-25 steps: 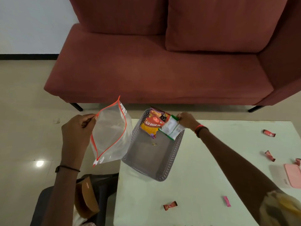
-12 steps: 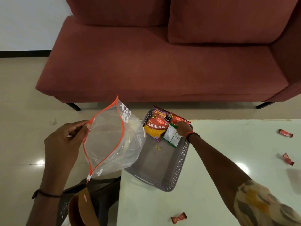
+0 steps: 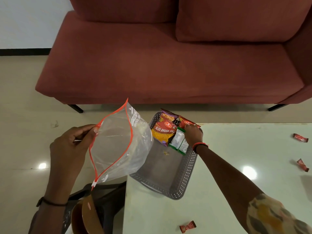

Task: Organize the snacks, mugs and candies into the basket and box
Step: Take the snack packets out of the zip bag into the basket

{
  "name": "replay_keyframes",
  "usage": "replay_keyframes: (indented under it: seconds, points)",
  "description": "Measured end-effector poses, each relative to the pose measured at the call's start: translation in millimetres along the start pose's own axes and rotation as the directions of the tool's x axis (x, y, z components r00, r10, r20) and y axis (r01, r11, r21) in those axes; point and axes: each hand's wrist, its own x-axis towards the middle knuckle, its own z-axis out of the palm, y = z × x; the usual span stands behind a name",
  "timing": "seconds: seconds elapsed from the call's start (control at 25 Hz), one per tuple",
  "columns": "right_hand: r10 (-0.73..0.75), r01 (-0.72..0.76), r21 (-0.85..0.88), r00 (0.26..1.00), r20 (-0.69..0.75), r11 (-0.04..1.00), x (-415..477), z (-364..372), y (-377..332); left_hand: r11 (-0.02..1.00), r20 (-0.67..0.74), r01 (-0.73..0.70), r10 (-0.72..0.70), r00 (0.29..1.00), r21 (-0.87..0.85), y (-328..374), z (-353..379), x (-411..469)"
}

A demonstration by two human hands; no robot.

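**A:** What is your left hand doing?

**B:** Your left hand is pinched shut on the orange rim of a clear zip bag, thumb against fingers, holding it up off to the left of the table. The bag's mouth gapes open and its lower right side overlaps the basket's left edge.

**A:** And your right hand?

**B:** It reaches into the far end of the grey basket, fingers curled down onto the snack packets there. Whether you are gripping one or only pressing on it, I cannot tell.

**A:** Where do the snacks lie?

**B:** All in the basket's far end: a red and yellow packet leaning on the back wall, a purple packet behind it, another red one under your fingertips, and two white and green sachets just beside your palm. The rest of the basket floor holds only a small crumb.

**A:** And the candies?

**B:** Three red candies lie on the table outside the basket: two well off to the right and one near you. A red sofa stands beyond the table.
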Motion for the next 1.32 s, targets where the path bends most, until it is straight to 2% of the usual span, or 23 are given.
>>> replay_keyframes:
  seconds: [0.08, 0.16, 0.24, 0.32, 0.4, 0.48, 0.52, 0.64, 0.8, 0.84, 0.88, 0.96, 1.04, 1.12, 1.2, 1.32]
  points:
    - [0.001, 0.001, 0.035, 0.999, -0.051, 0.999, -2.2, -2.1, -1.6, 1.000, 0.003, 0.001, -0.001, 1.000, -0.004, 1.4, -1.0, 0.9]
    - [-0.079, 0.086, 0.098, 0.995, -0.066, 0.992, -7.4, -7.4, -7.9, 1.000, 0.009, -0.001, 0.001, 1.000, -0.015, 3.8, -1.4, 0.6]
    - [-0.241, 0.217, 0.273, 0.969, 0.060, 0.937, -20.0, -17.5, -20.8, 1.000, 0.016, -0.001, 0.001, 1.000, -0.022, 8.2, -1.9, -0.6]
    - [-0.442, 0.295, 0.557, 0.885, 0.148, 0.777, -41.9, -31.5, -40.9, 0.999, 0.023, 0.007, -0.007, 1.000, -0.033, 12.4, -3.1, -1.7]
    - [-0.550, 0.292, 0.753, 0.828, 0.110, 0.590, -65.3, -46.4, -62.3, 0.999, 0.038, 0.014, -0.012, 0.999, -0.051, 18.0, -4.7, -3.5]
    - [-0.591, 0.291, 0.842, 0.806, 0.040, 0.455, -80.5, -61.6, -80.5, 0.998, 0.067, 0.017, -0.013, 0.998, -0.066, 23.9, -5.8, -5.9]
    - [-0.595, 0.306, 0.852, 0.804, 0.007, 0.424, -85.3, -68.7, -86.7, 0.997, 0.085, 0.016, -0.010, 0.996, -0.074, 27.0, -6.3, -7.7]
    - [-0.528, 0.322, 0.829, 0.848, -0.038, 0.457, -95.4, -85.1, -93.7, 0.995, 0.125, 0.010, 0.003, 0.992, -0.102, 37.6, -5.7, -16.2]
    - [-0.406, 0.221, 0.708, 0.908, 0.102, 0.671, -111.4, -96.5, -89.3, 0.993, 0.115, -0.016, 0.030, 0.993, -0.114, 46.2, -4.5, -31.1]
    - [-0.369, 0.164, 0.729, 0.920, 0.130, 0.665, -114.7, -95.8, -84.4, 0.992, 0.106, -0.011, 0.024, 0.994, -0.125, 46.2, -4.3, -34.7]
    - [-0.336, 0.060, 0.804, 0.925, 0.179, 0.592, -116.8, -93.2, -76.6, 0.991, 0.097, 0.004, 0.009, 0.995, -0.134, 44.3, -3.4, -37.6]
    - [-0.307, -0.214, 0.915, 0.895, 0.324, 0.342, -127.0, -98.1, -56.7, 0.987, 0.084, 0.053, -0.041, 0.996, -0.152, 36.9, 1.9, -45.7]
    - [-0.305, -0.429, 0.893, 0.839, 0.451, 0.140, -139.8, -103.1, -36.5, 0.983, 0.082, 0.106, -0.094, 0.992, -0.150, 29.1, 12.1, -57.9]
    - [-0.318, -0.530, 0.847, 0.809, 0.494, -0.034, -152.0, -103.8, -22.7, 0.980, 0.092, 0.161, -0.151, 0.984, -0.118, 21.5, 26.0, -73.3]
    - [-0.357, -0.538, 0.833, 0.809, 0.467, -0.129, -166.5, -106.2, -15.8, 0.967, 0.109, 0.242, -0.233, 0.966, -0.084, 14.7, 40.3, -88.4]
    - [-0.351, -0.518, 0.846, 0.821, 0.450, -0.128, -188.1, -111.4, -4.3, 0.939, 0.183, 0.335, -0.318, 0.930, -0.075, 9.2, 57.7, -110.2]
